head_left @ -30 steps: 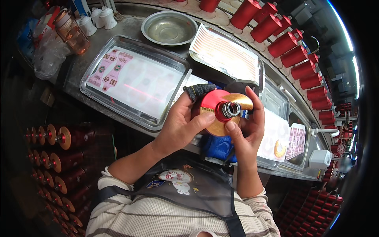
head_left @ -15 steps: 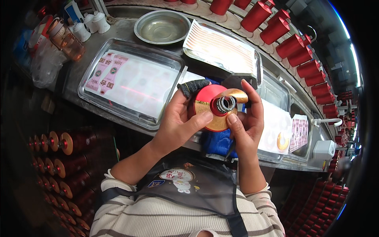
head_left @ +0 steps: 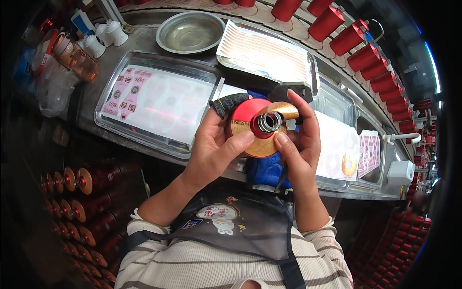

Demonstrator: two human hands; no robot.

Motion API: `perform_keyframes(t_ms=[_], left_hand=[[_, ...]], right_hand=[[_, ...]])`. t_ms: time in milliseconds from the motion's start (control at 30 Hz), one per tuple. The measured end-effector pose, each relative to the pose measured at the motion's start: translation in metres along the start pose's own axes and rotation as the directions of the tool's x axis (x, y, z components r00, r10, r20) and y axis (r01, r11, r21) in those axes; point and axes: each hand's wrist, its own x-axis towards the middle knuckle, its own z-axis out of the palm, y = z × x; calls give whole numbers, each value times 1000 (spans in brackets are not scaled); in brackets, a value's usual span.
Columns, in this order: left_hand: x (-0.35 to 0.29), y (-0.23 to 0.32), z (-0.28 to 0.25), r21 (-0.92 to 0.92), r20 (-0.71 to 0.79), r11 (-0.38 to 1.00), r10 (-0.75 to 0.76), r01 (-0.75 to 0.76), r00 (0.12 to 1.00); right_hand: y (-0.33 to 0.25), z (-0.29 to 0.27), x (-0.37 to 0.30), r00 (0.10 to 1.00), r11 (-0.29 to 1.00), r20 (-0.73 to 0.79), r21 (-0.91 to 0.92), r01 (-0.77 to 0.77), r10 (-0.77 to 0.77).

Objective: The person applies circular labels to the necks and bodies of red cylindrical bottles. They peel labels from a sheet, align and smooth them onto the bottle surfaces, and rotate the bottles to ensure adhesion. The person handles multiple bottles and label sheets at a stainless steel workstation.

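Observation:
A red bottle (head_left: 245, 111) with a bare threaded neck faces up toward me between my hands. Around its neck runs a gold ring-shaped label (head_left: 262, 147); one curled end stands up off the shoulder at the upper right. My left hand (head_left: 208, 147) grips the bottle from the left, its thumb pressed flat on the label and a dark cover on one fingertip. My right hand (head_left: 302, 151) holds the right side, thumb on the label below the neck. Its index finger stretches up beside the raised end, and the other fingers are partly hidden behind.
A steel tray (head_left: 108, 126) with label sheets lies left, a metal basin (head_left: 190, 31) behind it. Further right are a striped label stack (head_left: 264, 50), a sheet with a gold ring label (head_left: 337, 154) and a white jug (head_left: 401, 172). Red bottles (head_left: 349, 38) line a curved conveyor.
The view has shifted slightly. The bottle sits a little further left in view, and my right thumb has slid slightly closer to the neck. Both hands keep their hold.

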Motion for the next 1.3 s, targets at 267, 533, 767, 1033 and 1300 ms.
perform_keyframes(t_ms=[267, 533, 767, 1033, 1300], left_hand=[[-1, 2, 2, -30, 11, 1000, 1, -1, 1000], [0, 3, 2, -21, 25, 999, -26, 27, 999], [0, 3, 2, -4, 10, 1000, -2, 2, 1000], [-32, -27, -6, 720, 96, 543, 538, -431, 838], [-18, -9, -15, 889, 150, 299, 523, -346, 839]], right_hand=[[-1, -5, 0, 999, 999, 32, -31, -7, 8], [6, -2, 1, 999, 997, 5, -66, 49, -49], [5, -2, 3, 999, 994, -11, -100, 51, -53], [3, -6, 2, 998, 976, 25, -207, 64, -60], [7, -4, 3, 996, 980, 26, -174, 94, -91]])
